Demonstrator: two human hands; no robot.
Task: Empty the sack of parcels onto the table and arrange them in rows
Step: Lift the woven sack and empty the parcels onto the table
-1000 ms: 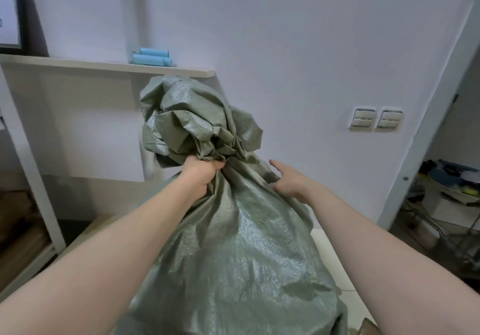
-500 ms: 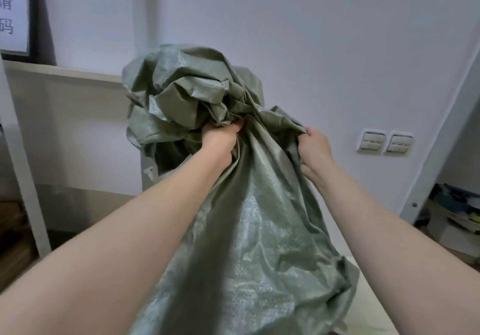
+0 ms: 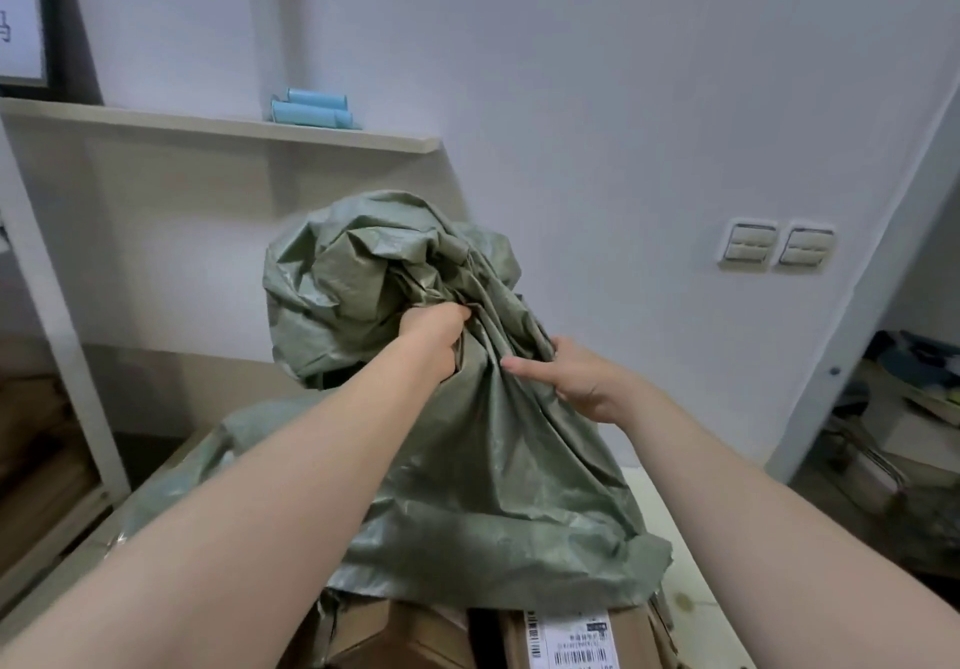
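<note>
1. The left hand (image 3: 434, 330) is clenched tight round a gathered neck of the sack (image 3: 483, 486), its fingers buried in the folds.
2. The right hand (image 3: 576, 380) pinches a fold just beside it. The thumb lies along the front and the fingers are hidden behind the cloth.
3. The one sack is grey-green woven plastic with a slight sheen. It is crumpled into a loose ball above the fists and falls in a wide tent below them.
4. Its ragged lower edge hangs over the table (image 3: 696, 554), a pale, smooth surface.
5. Under that edge two brown cardboard parcels (image 3: 400, 637) show. They are flat-sided boxes, and one bears a white label (image 3: 571, 642) printed with barcodes.
6. Behind, a pale wooden shelf (image 3: 208, 123) carries light-blue rolls (image 3: 311, 110) — at least two, stacked.
7. Two wall switches (image 3: 776, 250) sit side by side on the white wall.
</note>
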